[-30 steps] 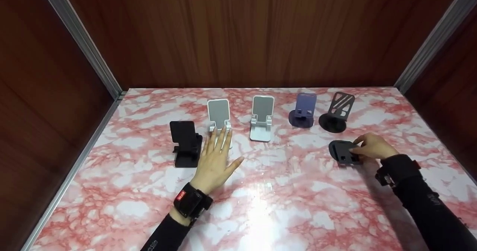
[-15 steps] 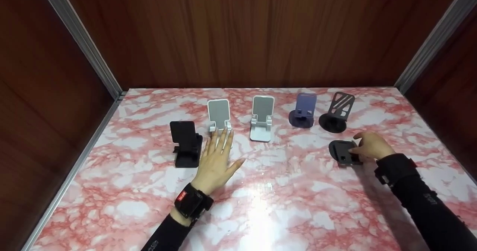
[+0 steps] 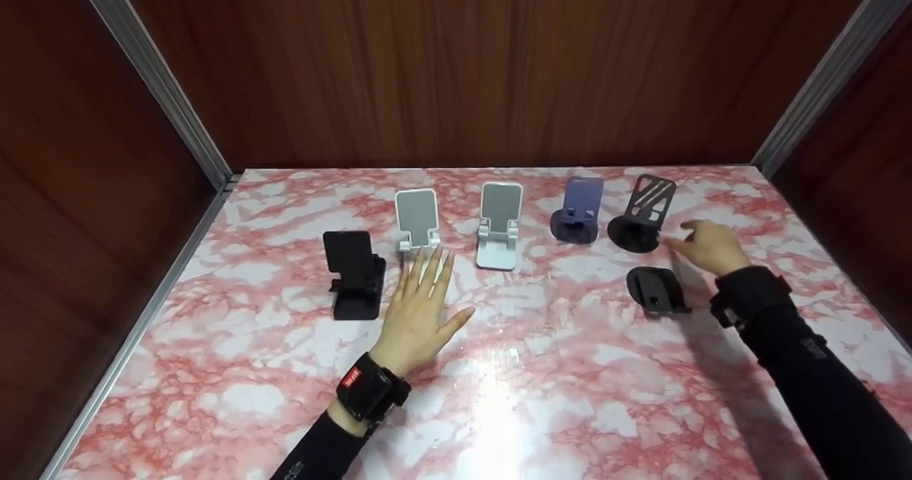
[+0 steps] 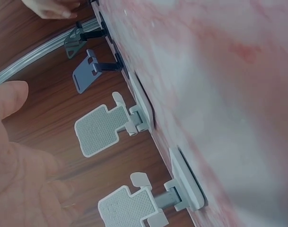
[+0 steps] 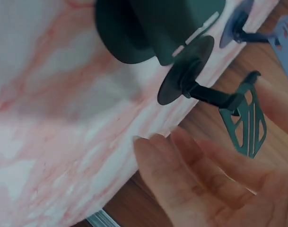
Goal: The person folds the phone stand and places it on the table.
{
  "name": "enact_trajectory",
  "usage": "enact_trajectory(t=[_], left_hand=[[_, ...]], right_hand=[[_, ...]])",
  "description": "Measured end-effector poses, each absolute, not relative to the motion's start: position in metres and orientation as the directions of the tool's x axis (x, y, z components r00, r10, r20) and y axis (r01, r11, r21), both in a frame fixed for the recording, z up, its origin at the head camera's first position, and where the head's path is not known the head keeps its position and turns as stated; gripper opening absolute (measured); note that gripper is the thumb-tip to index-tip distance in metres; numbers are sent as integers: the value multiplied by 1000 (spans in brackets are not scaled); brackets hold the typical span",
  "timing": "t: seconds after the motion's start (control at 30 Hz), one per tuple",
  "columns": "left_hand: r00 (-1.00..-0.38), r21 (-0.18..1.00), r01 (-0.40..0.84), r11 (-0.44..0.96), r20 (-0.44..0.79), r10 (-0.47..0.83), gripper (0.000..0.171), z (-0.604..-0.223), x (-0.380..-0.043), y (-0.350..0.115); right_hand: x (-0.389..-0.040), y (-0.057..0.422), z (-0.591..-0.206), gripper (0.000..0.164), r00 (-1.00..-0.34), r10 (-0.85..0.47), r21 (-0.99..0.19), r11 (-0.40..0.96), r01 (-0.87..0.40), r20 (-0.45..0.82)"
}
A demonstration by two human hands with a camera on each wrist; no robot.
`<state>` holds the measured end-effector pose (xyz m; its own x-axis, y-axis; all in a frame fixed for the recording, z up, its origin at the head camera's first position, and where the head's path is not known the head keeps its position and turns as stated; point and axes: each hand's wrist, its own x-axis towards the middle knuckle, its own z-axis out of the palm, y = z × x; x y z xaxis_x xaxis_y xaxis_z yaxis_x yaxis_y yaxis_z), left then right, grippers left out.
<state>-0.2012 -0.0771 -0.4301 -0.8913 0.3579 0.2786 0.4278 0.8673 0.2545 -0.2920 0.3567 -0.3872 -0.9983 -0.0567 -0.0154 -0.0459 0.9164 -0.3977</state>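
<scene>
My left hand (image 3: 417,316) is spread palm down, fingers straight, just in front of a white phone stand (image 3: 417,213); whether it touches the stand's base is hidden. To its left is a black phone stand (image 3: 350,259). My right hand (image 3: 711,246), fingers loosely bent, is close beside an upright dark phone stand (image 3: 650,202) with slanted cutouts. In the right wrist view, the thumb is near that stand's slotted plate (image 5: 250,120), and no grip shows. Nearer me lies a folded dark phone stand (image 3: 655,289) on a round base, apart from both hands.
A second white phone stand (image 3: 501,206) and a purple one (image 3: 582,199) stand upright in the back row. Pink-and-white marbled tabletop (image 3: 541,373) spreads underneath. Brown wood-look panels (image 3: 499,67) enclose the back and sides, with metal rails (image 3: 153,74) at the corners.
My right hand has let go of the folded dark stand and moved away from me toward the upright dark one. The left hand has shifted very slightly right and toward me.
</scene>
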Motion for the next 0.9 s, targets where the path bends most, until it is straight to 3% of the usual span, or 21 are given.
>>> enact_trajectory(t=[0.3, 0.6, 0.9], left_hand=[[-879, 217, 457, 863, 257, 401, 80, -424, -199, -59], [-874, 240, 480, 844, 220, 434, 79, -421, -198, -38], [-870, 237, 492, 837, 168, 464, 79, -421, -200, -22]], right_hand=[[-313, 361, -382, 81, -979, -88, -654, 754, 56, -184], [-323, 354, -388, 67, -999, 1, -779, 625, 41, -52], [-323, 351, -390, 59, -994, 56, -900, 423, 108, -93]])
